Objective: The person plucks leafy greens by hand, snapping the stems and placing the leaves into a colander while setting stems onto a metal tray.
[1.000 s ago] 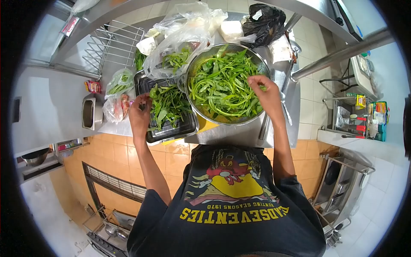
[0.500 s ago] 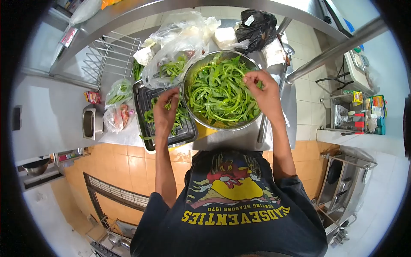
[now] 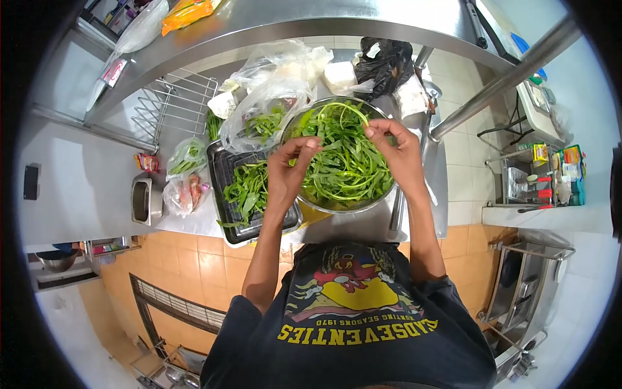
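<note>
A round metal colander stands on the steel table, heaped with long-stemmed leafy greens. My right hand is over its right side, thumb and fingers pinching a curved green stem that arches above the heap. Above the left rim, my left hand has thumb and fingertips pressed together; whatever they hold is too small to make out. Just left of the colander sits a black tray with loose leaves in it. A clear plastic bag holding more greens lies behind the tray.
White plastic bags, a white block-shaped package and a black bag crowd the table's back. Left are a wire rack, bagged vegetables and a steel pan. A steel shelf spans overhead.
My left hand has moved right, from over the tray to the colander's left rim. My right hand has shifted slightly, and a stem now arches up beside it. The view has tilted a little.
</note>
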Demonstrator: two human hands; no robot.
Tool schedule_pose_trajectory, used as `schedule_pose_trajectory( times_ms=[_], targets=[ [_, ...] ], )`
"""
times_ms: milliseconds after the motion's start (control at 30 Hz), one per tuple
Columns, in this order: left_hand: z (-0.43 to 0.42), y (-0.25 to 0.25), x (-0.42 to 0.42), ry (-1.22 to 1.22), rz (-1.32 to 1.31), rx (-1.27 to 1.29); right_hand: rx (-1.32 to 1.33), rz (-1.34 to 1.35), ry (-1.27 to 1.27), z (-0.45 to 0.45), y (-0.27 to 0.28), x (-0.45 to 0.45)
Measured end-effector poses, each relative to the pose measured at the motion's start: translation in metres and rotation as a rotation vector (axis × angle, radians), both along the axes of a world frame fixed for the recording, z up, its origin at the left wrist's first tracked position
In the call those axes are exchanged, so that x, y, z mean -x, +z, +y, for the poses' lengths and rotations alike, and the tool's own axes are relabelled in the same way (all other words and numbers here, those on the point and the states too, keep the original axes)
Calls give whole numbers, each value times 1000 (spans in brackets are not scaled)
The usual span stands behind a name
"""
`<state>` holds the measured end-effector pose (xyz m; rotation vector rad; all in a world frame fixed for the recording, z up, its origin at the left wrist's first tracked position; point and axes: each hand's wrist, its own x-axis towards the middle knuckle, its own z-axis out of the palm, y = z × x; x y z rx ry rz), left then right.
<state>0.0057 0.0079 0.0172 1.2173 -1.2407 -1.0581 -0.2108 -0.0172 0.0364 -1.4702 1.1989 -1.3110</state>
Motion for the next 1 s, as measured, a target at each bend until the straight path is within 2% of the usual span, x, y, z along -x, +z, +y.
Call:
schedule_pose_trajectory(
  times_ms=[67, 200, 300, 400, 500, 700, 800, 900, 1000],
  targets=[
    [-2, 0, 6, -19, 80, -17, -43, -2, 0, 2, -6, -3],
    [-10, -19, 4, 232, -55, 158, -99, -39, 12, 6, -8, -3],
    [-12, -7, 2, 396, -347, 285, -123, -53, 32, 6, -11, -1],
    [-14, -3, -5, 297, -402, 320, -127, -52, 38, 6, -13, -1],
    [-13, -12, -11, 150, -213, 73, -139, -55, 25, 6, -15, 0],
    [-13, -23, -12, 160, 60, 53, -120, 0, -34, 1, -26, 10],
    [-14, -17, -13, 251, 198, 66, -129, -2, -34, -1, -28, 11],
    [-14, -29, -21, 307, 109, 122, -112, -1, -6, 1, -30, 12],
    [-4, -28, -16, 69, 86, -8, -48, 20, 47, 6, -39, 3]
  ],
)
